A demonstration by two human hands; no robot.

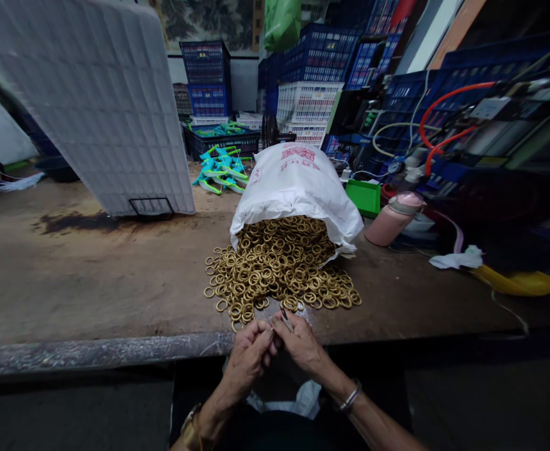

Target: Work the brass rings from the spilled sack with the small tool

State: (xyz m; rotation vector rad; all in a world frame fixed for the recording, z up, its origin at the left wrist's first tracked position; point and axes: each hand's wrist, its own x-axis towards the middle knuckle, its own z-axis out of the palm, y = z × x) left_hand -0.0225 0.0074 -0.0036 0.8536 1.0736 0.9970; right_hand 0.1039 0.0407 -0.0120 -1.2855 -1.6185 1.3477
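Note:
A white woven sack [298,181] lies on its side on the worn workbench [91,282], spilling a heap of brass rings [277,266] toward the front edge. My left hand [249,354] and my right hand [303,344] meet at the bench edge just below the heap, fingers pinched together. The right hand grips a small dark tool [286,319] that sticks up between the fingers. The left hand's fingers are closed on something small I cannot make out. A watch sits on my left wrist and a bracelet on my right.
A white gridded panel [101,100] leans at the back left. Teal plastic parts [221,169] lie behind the sack. A green tray [364,197], a pink bottle [392,219], hoses and stacked blue crates [319,56] fill the right and rear.

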